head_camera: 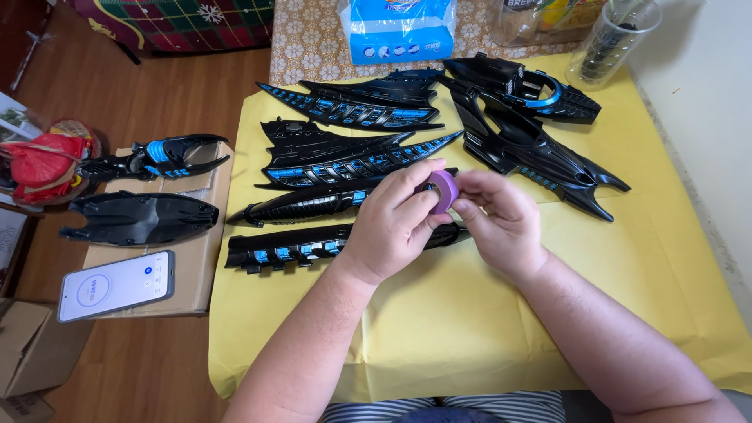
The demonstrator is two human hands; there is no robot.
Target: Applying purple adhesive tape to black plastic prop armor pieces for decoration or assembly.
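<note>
A small purple tape roll (444, 190) is being pinched between the fingers of the left hand (392, 223) and the right hand (501, 223), above the yellow-covered tabletop (470, 313). Black and blue plastic shell pieces (345, 157) are being kept just beyond the hands; a phone (116, 285) is lying on a cardboard box (200, 266).

Two bare forearms are seen coming in from the near edge, no sleeves, no watch, no rings or bands to be made out. The left hand (392, 223) and right hand (501, 223) are ungloved, nails cut short. At the near edge, a blue-and-white striped garment (446, 409) is glimpsed.
</note>
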